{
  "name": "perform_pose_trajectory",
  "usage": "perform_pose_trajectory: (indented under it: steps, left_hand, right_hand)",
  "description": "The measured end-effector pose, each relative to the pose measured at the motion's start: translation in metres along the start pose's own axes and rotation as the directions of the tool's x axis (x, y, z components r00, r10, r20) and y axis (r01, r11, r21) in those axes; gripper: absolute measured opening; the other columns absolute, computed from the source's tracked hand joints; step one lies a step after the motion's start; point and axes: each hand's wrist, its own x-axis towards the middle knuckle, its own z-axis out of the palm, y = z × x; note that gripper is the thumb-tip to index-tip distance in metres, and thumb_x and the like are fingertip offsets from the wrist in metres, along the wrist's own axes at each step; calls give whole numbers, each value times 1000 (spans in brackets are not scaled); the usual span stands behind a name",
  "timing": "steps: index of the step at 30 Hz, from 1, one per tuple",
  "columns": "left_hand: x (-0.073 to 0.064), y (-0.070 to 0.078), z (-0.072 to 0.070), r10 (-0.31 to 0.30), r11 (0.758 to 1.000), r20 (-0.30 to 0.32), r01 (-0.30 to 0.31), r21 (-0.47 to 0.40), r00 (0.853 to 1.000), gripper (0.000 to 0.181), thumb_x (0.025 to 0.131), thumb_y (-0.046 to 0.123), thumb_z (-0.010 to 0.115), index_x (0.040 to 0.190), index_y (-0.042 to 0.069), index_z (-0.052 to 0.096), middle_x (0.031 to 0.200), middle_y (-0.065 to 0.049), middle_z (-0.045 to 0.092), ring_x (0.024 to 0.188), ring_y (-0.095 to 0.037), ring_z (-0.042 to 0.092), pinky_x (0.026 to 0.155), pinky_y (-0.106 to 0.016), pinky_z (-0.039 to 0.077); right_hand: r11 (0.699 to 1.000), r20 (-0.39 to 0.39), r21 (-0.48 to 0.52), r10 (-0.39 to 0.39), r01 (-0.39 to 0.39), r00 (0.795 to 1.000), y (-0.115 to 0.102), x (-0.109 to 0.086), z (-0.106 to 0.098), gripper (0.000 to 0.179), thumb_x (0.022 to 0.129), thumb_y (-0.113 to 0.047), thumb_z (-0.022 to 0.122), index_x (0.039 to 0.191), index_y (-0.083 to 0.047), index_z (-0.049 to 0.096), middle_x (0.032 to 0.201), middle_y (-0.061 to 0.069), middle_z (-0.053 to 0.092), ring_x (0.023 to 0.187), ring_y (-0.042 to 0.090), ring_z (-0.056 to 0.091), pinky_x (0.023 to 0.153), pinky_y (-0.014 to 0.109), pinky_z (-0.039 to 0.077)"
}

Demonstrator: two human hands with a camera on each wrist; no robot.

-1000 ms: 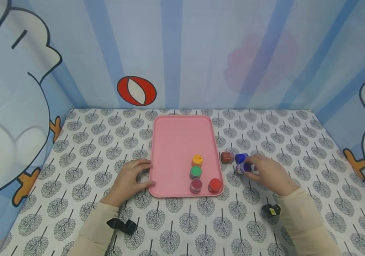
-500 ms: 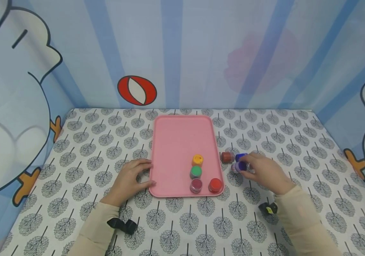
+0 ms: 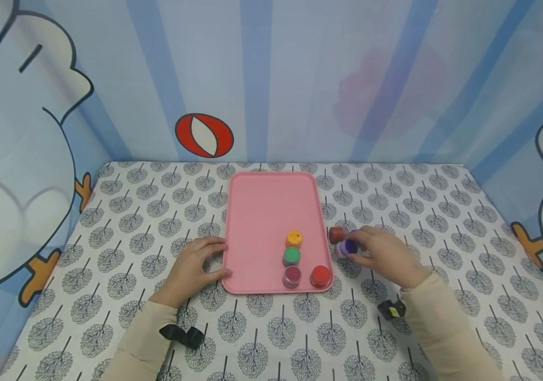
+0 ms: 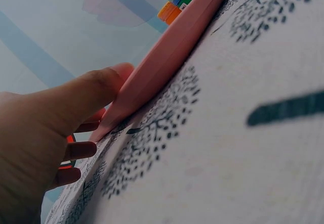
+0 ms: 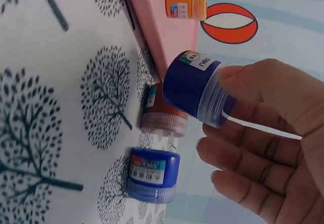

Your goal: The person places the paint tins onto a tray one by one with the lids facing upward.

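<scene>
My right hand (image 3: pixel 388 256) pinches a small dark blue-violet paint jar (image 5: pixel 187 85) by its clear ribbed end, thumb on one side and fingers on the other. The jar is tilted, just right of the pink tray (image 3: pixel 262 206). Close by on the cloth are a brownish-red paint jar (image 3: pixel 336 234) and a bright blue one (image 5: pixel 152 173); in the head view my right fingers largely hide the blue one. At the tray's left edge rests my left hand (image 3: pixel 188 272), its fingers and thumb spread and touching the rim.
On the tray's right half stand paint jars: orange-yellow (image 3: pixel 294 238), green (image 3: pixel 292 256), dark red (image 3: pixel 292 276), and bright red (image 3: pixel 320 275) near the front right corner. A tree-patterned cloth (image 3: pixel 257 333) covers the table, with a printed curtain (image 3: pixel 300 79) behind it.
My right hand has carried the dark blue-violet jar leftward, closer to the tray, so that it now covers more of the bright blue jar. My left hand and the tray stay put.
</scene>
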Motion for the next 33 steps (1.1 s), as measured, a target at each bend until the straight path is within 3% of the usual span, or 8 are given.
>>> perform_pose_trajectory:
  steps: [8, 14, 20, 27, 33]
  left_hand:
    - [0, -1, 1, 1, 1000, -4, -1, 6, 1000, 56, 71, 34, 83, 117, 6, 66, 130, -8, 61, 124, -32, 53, 109, -53, 38]
    - [0, -2, 1, 6, 1000, -9, -6, 25, 1000, 56, 71, 35, 83, 117, 7, 66, 129, -7, 62, 123, -31, 54, 109, -52, 39]
    - [0, -2, 1, 6, 1000, -12, -5, 27, 1000, 56, 71, 35, 83, 117, 7, 66, 129, -7, 62, 123, -31, 54, 109, -52, 39]
    - [0, -3, 2, 8, 1000, -12, -8, 21, 1000, 57, 71, 35, 83, 118, 7, 66, 130, -8, 62, 124, -31, 54, 109, -52, 38]
    - [0, -3, 3, 14, 1000, -11, -13, 17, 1000, 57, 71, 35, 82, 118, 6, 66, 130, -8, 62, 123, -31, 54, 109, -52, 38]
  right_hand:
    - [999, 17, -17, -38, 39, 999, -9, 6, 1, 47, 83, -24, 73, 125, -7, 61, 106, 9, 70, 85, 21, 68, 77, 38, 59]
    - [997, 22, -32, -67, 67, 998, -17, 12, 4, 50, 83, -25, 73, 126, -2, 59, 125, 18, 64, 101, 30, 68, 91, 46, 56]
    - [995, 10, -52, -91, 91, 996, -23, 17, 7, 42, 80, -25, 76, 116, -6, 65, 112, 10, 69, 96, 23, 68, 85, 40, 58]
    - [994, 41, -49, -91, 93, 995, -27, 22, 10, 39, 79, -25, 77, 112, -8, 66, 106, 7, 68, 95, 20, 67, 85, 37, 58]
    - [991, 49, -72, -110, 114, 993, -29, 25, 13, 37, 77, -24, 78, 108, -8, 68, 97, 3, 66, 85, 14, 64, 77, 30, 58]
